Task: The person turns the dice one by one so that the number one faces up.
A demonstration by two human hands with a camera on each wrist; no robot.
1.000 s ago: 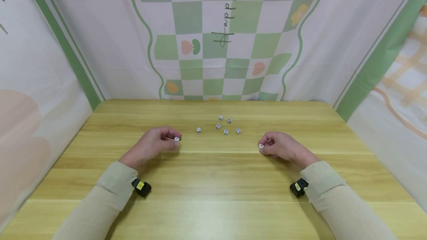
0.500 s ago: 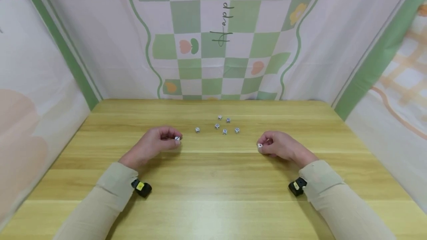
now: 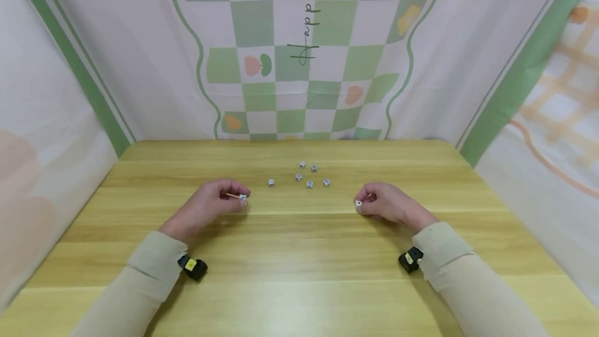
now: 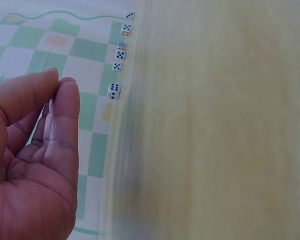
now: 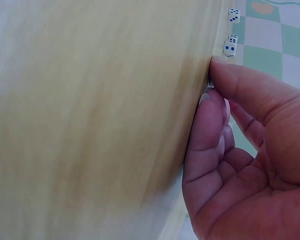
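Note:
In the head view my left hand (image 3: 212,204) pinches a small white die (image 3: 243,197) between thumb and fingertips, over the left part of the table. My right hand (image 3: 386,203) pinches another white die (image 3: 358,204) on the right side. The left wrist view shows the thumb (image 4: 27,95) and index finger meeting at their tips, the die there hidden. From the right wrist, thumb and fingertip come together close to the tabletop, with most of that die covered. Beyond the hands lie several loose dice, one die (image 3: 271,183) apart on the left and one die (image 3: 326,182) at the right.
A wooden table (image 3: 281,264) spans the lower view, its far edge against a green-and-white checked curtain (image 3: 295,92). Fabric walls stand left and right. A small black camera (image 3: 194,268) hangs at the left cuff, another camera (image 3: 410,259) at the right.
The whole head view has shifted slightly, so everything sits further left. Both hands keep their dice in nearly the same places, and the die in the left fingers has turned a little.

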